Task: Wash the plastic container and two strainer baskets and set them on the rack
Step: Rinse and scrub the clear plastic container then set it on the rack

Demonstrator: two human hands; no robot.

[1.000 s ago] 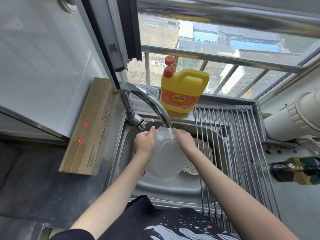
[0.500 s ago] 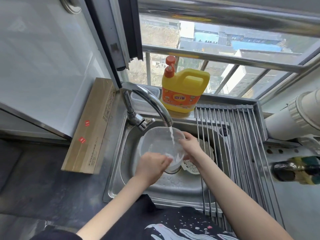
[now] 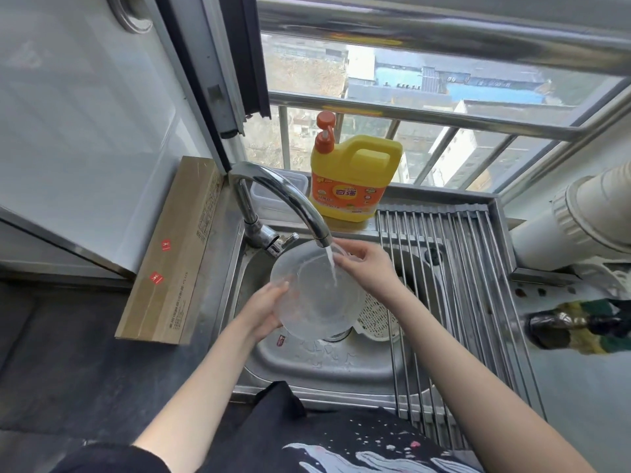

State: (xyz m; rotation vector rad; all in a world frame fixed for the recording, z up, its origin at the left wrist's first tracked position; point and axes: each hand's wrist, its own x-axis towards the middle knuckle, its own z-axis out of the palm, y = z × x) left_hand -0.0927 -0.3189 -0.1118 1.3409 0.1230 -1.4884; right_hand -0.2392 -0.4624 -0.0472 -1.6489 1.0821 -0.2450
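left hand [image 3: 263, 310] shifted to rim | both grip container [image 3: 316, 295] | right hand [image 3: 367, 268] | mouth tilted up-left

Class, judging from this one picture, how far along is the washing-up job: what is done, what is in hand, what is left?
Done: nothing yet; the rack over the sink holds no washed item. In hand: the left hand and right hand hold the clear plastic container under the running faucet. Left: a white strainer basket lies in the sink; a second one cannot be made out. Racking all three remains.
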